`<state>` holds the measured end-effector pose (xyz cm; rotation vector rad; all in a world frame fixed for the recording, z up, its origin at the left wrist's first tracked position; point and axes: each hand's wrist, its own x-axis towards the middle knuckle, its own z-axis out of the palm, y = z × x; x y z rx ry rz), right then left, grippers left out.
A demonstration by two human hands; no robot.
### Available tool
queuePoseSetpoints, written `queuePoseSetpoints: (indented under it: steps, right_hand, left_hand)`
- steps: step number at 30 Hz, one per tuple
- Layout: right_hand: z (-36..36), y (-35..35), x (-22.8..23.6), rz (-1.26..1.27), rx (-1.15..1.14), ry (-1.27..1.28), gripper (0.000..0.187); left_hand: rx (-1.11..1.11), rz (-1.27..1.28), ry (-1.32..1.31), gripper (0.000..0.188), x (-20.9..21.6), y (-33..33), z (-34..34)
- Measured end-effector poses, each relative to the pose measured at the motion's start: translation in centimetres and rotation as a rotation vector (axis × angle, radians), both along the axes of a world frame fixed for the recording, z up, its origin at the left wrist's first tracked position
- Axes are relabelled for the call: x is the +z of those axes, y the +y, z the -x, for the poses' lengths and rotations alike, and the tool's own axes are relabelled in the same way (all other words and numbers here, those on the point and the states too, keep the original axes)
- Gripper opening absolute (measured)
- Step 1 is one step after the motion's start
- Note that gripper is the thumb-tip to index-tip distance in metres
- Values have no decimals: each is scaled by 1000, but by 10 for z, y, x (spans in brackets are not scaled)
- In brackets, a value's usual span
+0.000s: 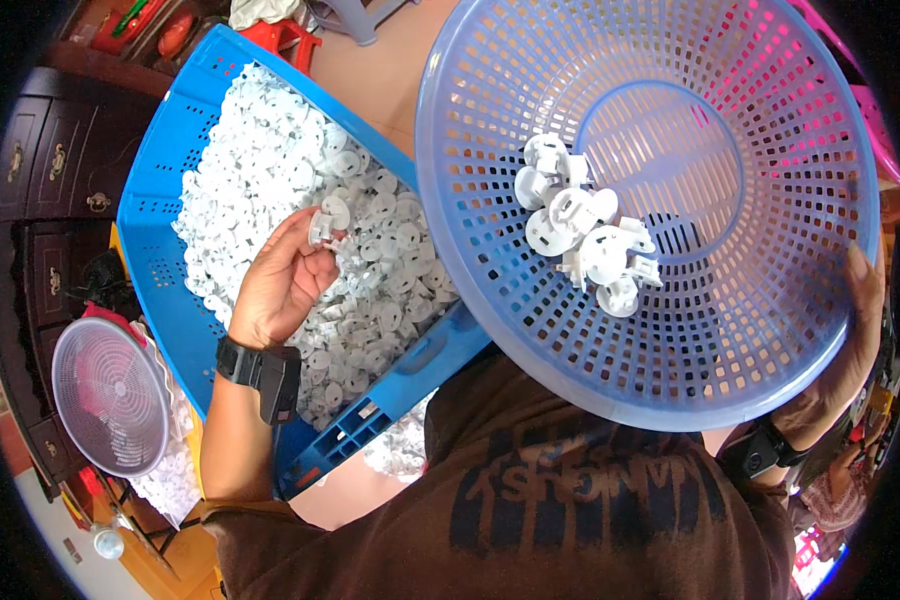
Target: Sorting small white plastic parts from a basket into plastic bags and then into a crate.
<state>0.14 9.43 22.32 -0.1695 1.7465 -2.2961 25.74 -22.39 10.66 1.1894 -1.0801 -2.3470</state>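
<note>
My left hand (pixel 288 278) is pinched on a small white plastic part (pixel 330 216) with a round disc and prongs. It is held over a large blue crate (pixel 160 205) heaped with similar white parts (pixel 260 150). With my right hand (pixel 863 320) I grip the right rim of a big round lilac plastic colander (pixel 770 330), tilted so that its inside shows. Several white parts (pixel 580 225) lie in a cluster inside the colander, left of its middle. Some right fingers are hidden beyond the rim.
On the left a second round sieve (pixel 110 395) stands beside a pile of white parts (pixel 165 490). Dark drawers (pixel 65 170) line the left side. A red stool (pixel 285 42) and a grey stool (pixel 362 18) are behind the crate. Someone's hand (pixel 845 465) shows at lower right.
</note>
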Motion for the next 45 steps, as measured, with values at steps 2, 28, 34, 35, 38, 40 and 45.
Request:
queuePoseSetpoints:
  steps: [2,28,34,35,38,40,45]
  right_hand:
    - [3,7,1,1,-3,-8,45]
    - [4,9,-2,-1,19,25,44]
    - [8,10,-4,7,80,41,43]
    - [8,10,-4,21,59,18,42]
    - [7,9,-2,21,51,33,41]
    - [5,6,0,14,79,61,41]
    - [2,0,2,14,58,38,42]
  left_hand:
    - [4,-1,4,25,-10,-1,-1]
    - [-634,1304,-507,19,-61,-3,-12]
    - [-413,715,-466,6,-29,-6,-16]
    - [-338,593,-408,5,-15,-5,-14]
    - [-211,473,-285,3,18,5,4]
    - [-108,509,-106,4,51,21,21]
    - [-271,620,184,21,104,78,71]
